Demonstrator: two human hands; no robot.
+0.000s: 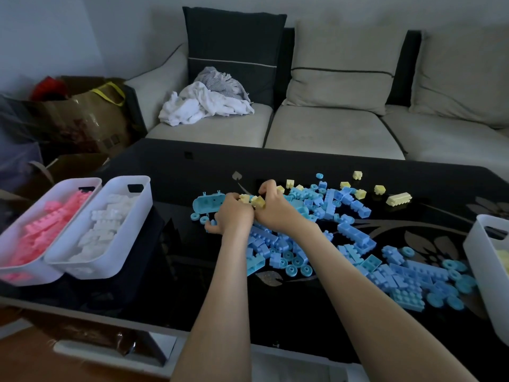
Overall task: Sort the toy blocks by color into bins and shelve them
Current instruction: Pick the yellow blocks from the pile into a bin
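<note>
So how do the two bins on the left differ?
The outer bin holds pink blocks; the inner bin holds white blocks. The outer bin sits leftmost; the inner bin lies nearer the loose blue blocks. Both are white oblong tubs with handle slots, side by side.

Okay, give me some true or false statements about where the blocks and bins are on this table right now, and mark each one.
1. The pink blocks are in the leftmost bin. True.
2. The next bin holds blue blocks. False: it holds white blocks.
3. The left hand and right hand grip yellow blocks. True.
4. All blue blocks are already binned. False: they lie loose on the table.
</note>
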